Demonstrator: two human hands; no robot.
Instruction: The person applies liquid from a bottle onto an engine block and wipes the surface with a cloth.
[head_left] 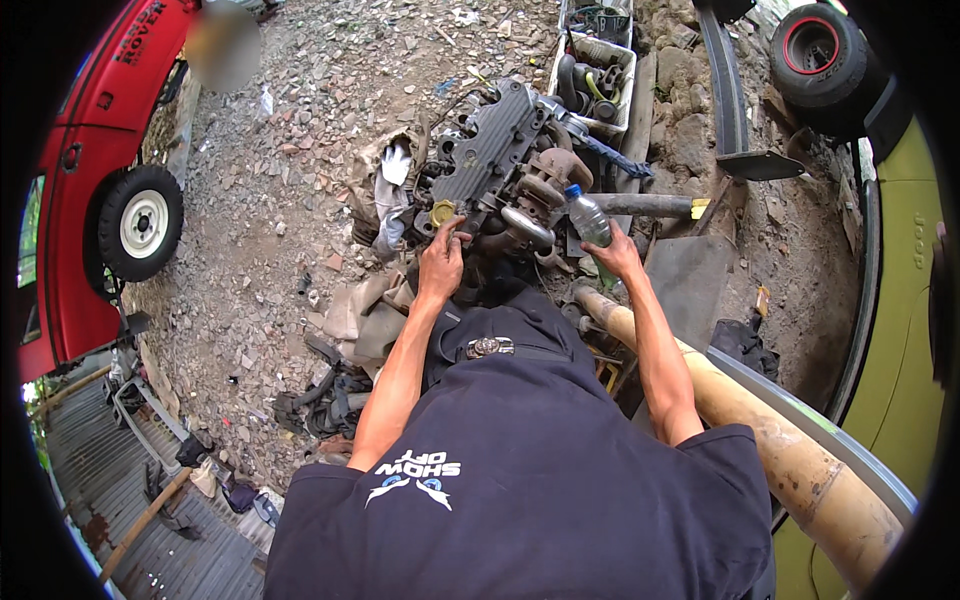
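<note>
A grimy engine [485,140] with a ribbed cover lies in front of me, a yellow cap [442,212] at its near left. Just below that cap, my left hand [442,255] is against the engine, fingers curled; what they grip is too small to make out. My right hand [617,252] is closed round a clear plastic bottle [589,214] with a blue cap, beside the engine's rusty turbocharger [550,175]. A pale glove [395,163] lies on crumpled cloth left of the engine.
White crates of parts [595,80] stand behind the engine. A red vehicle [85,150] is at left, a green one [905,320] at right. A thick bamboo pole [735,410] runs along my right. A spare tyre [822,70] sits upper right; rubble covers the ground.
</note>
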